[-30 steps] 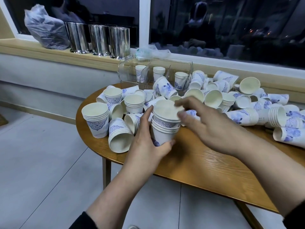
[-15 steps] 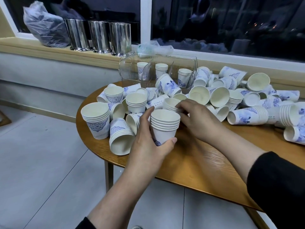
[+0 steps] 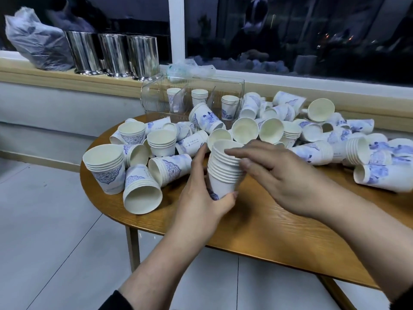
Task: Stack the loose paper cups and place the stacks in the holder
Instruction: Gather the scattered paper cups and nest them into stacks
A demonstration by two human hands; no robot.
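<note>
Left hand (image 3: 201, 198): wrapped round the lower part of an upright stack of paper cups (image 3: 224, 170), thumb on the near side and fingers behind, gripping it above the near part of the round wooden table (image 3: 268, 224)

Right hand (image 3: 283, 175): fingers nearly straight, tips touching the upper rims of that same stack from the right; nothing held inside the palm

Loose cups (image 3: 312, 135): a large scatter across the far and right parts of the table, many on their sides, white with blue print, some already nested in short runs

Short stack, upright (image 3: 105, 166): at the table's left edge, blue pattern facing the camera

Short stack, tipped over (image 3: 142, 193): just right of the upright one, mouth toward the camera

Clear holder (image 3: 192, 95): at the far edge of the table by the window ledge, with three short stacks standing inside it, side by side

Three metal canisters (image 3: 114, 54): in a row on the ledge, left of the holder

Plastic bag (image 3: 38, 45): on the ledge beside the canisters
</note>
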